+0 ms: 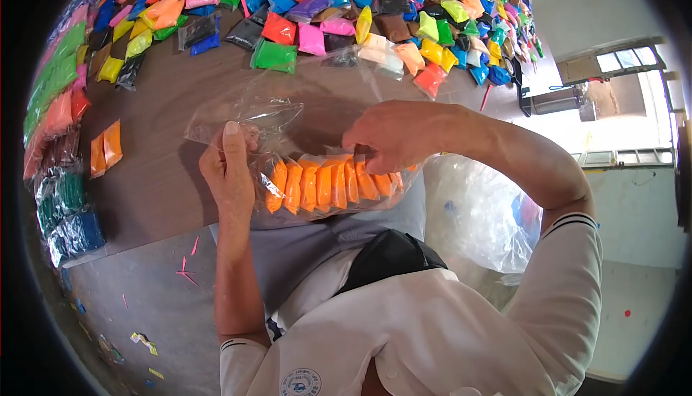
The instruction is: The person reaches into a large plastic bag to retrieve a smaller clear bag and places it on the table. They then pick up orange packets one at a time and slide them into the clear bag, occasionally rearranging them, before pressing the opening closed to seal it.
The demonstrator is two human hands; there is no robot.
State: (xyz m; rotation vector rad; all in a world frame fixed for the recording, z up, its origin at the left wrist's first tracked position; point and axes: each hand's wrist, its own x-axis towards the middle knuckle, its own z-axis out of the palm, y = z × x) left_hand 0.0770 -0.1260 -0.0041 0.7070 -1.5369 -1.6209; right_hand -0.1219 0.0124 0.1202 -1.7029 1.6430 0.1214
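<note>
A clear plastic bag (277,116) lies across my lap at the table edge, with a row of several small orange packets (308,187) standing side by side inside it. My left hand (229,162) is closed on the bag's open edge, thumb up, at the left end of the row. From the right, my right hand (396,136) reaches over the bag. Its fingers are curled down and pinched at the tops of the packets towards the right end; the fingertips are partly hidden.
Two loose orange packets (107,148) lie on the brown table (158,180) to the left. Stacked bagged packets (61,201) line the left edge. A large heap of multicoloured packets (310,7) covers the far side. A big clear plastic bag (479,216) is at my right.
</note>
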